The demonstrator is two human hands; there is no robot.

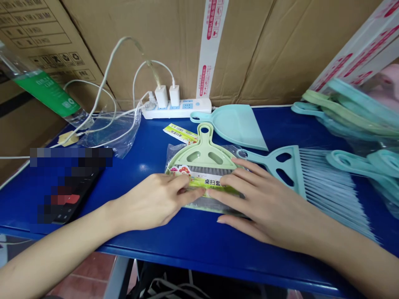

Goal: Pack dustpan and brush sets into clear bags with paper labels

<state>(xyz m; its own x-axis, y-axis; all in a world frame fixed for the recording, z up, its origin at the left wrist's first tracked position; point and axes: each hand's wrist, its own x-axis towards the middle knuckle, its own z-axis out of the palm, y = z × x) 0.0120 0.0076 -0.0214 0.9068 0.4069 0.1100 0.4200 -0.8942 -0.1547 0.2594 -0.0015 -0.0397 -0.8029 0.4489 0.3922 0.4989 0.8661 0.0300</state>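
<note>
A green dustpan and brush set [204,143] lies flat in a clear bag on the blue table [140,249], its handle pointing away from me. Across its middle is a yellow-green label [215,182] with black characters. My left hand [156,199] rests on the left part of the label with its fingers curled and its index finger stretched along it. My right hand [258,199] lies over the right side of the set, fingers spread. Just right of the set is a blue brush [286,166] with pale bristles, partly under my right forearm. A blue dustpan [238,124] lies behind.
Another label [181,133] lies behind the set. A white power strip [177,109] with chargers and cables stands against cardboard boxes [249,50]. At left are a green-labelled bottle [50,93] and a partly blurred black phone [81,187]. Bagged dustpans [349,112] pile up at right.
</note>
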